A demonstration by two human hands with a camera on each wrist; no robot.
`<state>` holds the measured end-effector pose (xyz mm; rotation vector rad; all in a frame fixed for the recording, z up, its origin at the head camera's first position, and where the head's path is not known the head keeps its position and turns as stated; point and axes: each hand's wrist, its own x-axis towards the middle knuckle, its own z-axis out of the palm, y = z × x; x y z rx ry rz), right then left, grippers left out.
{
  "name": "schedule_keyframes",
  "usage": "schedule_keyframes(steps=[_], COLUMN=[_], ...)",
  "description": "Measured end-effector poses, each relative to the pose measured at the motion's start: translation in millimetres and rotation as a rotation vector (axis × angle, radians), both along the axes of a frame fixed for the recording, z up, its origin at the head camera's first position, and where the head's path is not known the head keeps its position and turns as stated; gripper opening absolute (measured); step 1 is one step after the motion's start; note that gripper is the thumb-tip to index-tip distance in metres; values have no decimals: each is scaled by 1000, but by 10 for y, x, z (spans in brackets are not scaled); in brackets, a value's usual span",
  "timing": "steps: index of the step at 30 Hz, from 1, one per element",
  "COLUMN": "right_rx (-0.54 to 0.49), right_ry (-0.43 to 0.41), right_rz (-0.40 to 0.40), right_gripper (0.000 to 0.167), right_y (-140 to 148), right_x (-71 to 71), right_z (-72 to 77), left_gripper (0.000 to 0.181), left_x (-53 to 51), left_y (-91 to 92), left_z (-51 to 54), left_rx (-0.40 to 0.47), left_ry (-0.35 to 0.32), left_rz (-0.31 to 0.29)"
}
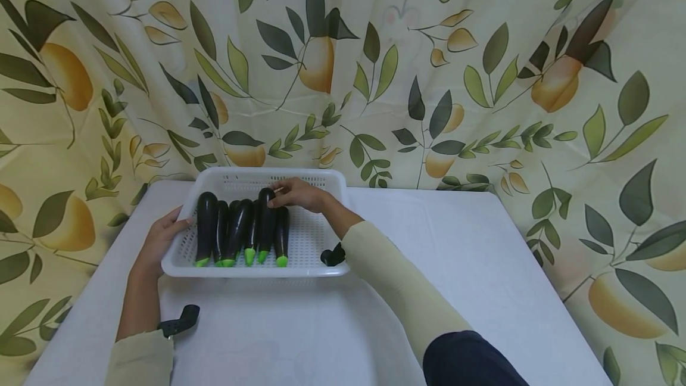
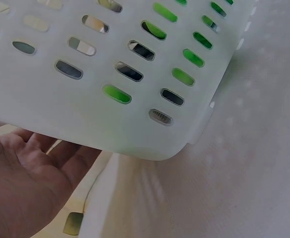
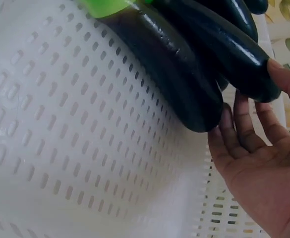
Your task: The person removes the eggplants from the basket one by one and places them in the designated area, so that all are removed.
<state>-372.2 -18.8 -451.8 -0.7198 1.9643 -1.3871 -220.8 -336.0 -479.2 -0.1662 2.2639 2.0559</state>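
Observation:
A white perforated plastic basket (image 1: 313, 234) holds several dark purple eggplants (image 1: 206, 225) with bright green stem ends toward the near side. My left hand (image 1: 158, 243) grips the basket's left side, thumb at the rim; its fingers reach round the wall (image 2: 60, 111) in the left wrist view. Over the far part of the basket, my right hand (image 1: 300, 193) holds the rounded end of one eggplant (image 3: 229, 42) between thumb and fingers. That end sits higher than its neighbours. Just to the right lies another eggplant (image 1: 281, 236), close to the right fingertips (image 3: 215, 141).
The basket stands on a table with a white cloth (image 1: 429, 237), near its far left edge. Behind hangs a curtain (image 1: 375, 130) printed with fruit and leaves. Black devices sit at the left wrist (image 1: 182, 321) and right wrist (image 1: 333, 255).

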Motion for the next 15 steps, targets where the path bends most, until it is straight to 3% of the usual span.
schedule_keyframes(steps=[10, 15], right_rx=[-140, -178], right_ry=[-157, -193], right_rz=[-56, -62], right_gripper=[46, 48], right_y=[18, 36], right_x=[-12, 1], right_z=[46, 89], left_gripper=[65, 65], left_x=[-3, -6], left_y=[4, -5], left_z=[-19, -28], left_rx=[-15, -20], left_ry=[1, 8], left_rz=[-4, 4])
